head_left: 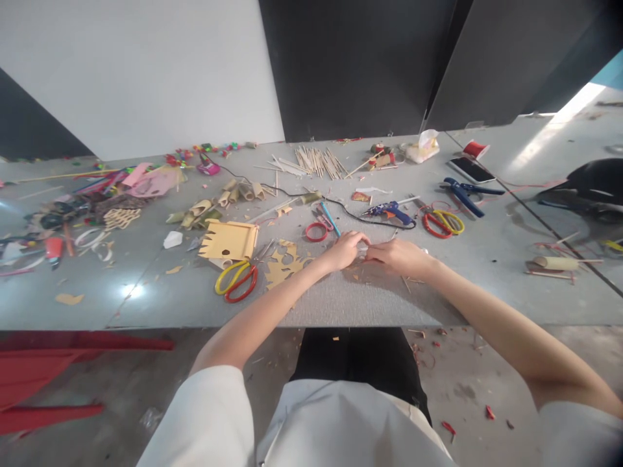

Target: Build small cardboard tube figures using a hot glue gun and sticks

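My white shirt (341,421) is nearest; arms (272,311) stretched forward, left hand (346,250) and right hand (402,257) close together, fingers curled; I can't tell what they grip.

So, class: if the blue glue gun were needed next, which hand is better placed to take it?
Probably the right hand: the blue glue gun lies just beyond it, handle toward that side; the left hand sits farther off.

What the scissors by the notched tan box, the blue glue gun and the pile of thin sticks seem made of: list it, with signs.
Scissors: grey metal blades; handles probably plastic or plastic-coated, judging by bright red and yellow.
Glue gun: probably moulded plastic, from its evenly blue body.
Sticks: pale, matte wood or bamboo; I can't tell which.
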### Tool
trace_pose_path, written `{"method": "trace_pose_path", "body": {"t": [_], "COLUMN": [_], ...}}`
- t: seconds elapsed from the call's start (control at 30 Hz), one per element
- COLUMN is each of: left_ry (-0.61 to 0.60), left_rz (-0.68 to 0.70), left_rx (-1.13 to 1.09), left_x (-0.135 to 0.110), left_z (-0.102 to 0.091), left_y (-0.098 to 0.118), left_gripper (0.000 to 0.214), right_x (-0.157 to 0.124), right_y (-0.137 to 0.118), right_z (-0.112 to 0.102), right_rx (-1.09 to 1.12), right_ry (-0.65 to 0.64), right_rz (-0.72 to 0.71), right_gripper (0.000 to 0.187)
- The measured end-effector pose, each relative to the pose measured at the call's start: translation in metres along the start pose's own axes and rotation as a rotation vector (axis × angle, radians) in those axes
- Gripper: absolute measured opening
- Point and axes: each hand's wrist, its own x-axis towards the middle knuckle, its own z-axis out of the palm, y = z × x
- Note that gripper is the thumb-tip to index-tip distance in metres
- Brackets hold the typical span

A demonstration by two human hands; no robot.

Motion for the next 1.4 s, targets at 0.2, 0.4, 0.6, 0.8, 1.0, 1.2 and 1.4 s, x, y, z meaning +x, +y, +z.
{"method": "trace_pose_path", "body": {"t": [0.2,0.4,0.6,0.8,1.0,1.2,1.4], "left_ry": [0.002,-0.006,0.013,0.004,0.063,0.091,0.057], "left_rz": [-0.020,-0.023,-0.019,-0.001,-0.043,-0.103,-0.118], "left_rx": [0.022,0.006,0.002,0.032,-0.093,-0.089,-0.025], "left_x": [0.000,0.000,-0.002,-0.003,-0.005,-0.008,-0.010], "left_z": [0.000,0.000,-0.001,-0.002,0.000,0.000,-0.004], "left_y": [0.000,-0.001,0.002,0.003,0.002,0.009,0.015], "left_gripper": [0.049,0.049,0.048,0.048,0.045,0.030,0.034], "right_x": [-0.002,-0.008,-0.013,-0.011,-0.006,0.002,0.003], "right_y": [0.000,0.003,0.004,0.002,-0.005,-0.009,-0.006], "right_z": [-0.011,-0.017,-0.017,-0.022,-0.020,0.004,0.012], "right_rx": [0.015,-0.018,0.018,0.146,0.106,-0.036,-0.113], "right_ry": [-0.028,-0.035,-0.006,0.098,0.075,0.026,0.035], "right_rz": [0.018,0.038,0.055,0.068,-0.045,-0.271,-0.285], "right_gripper": [0.020,0.026,0.022,0.022,0.022,0.038,0.037]}}
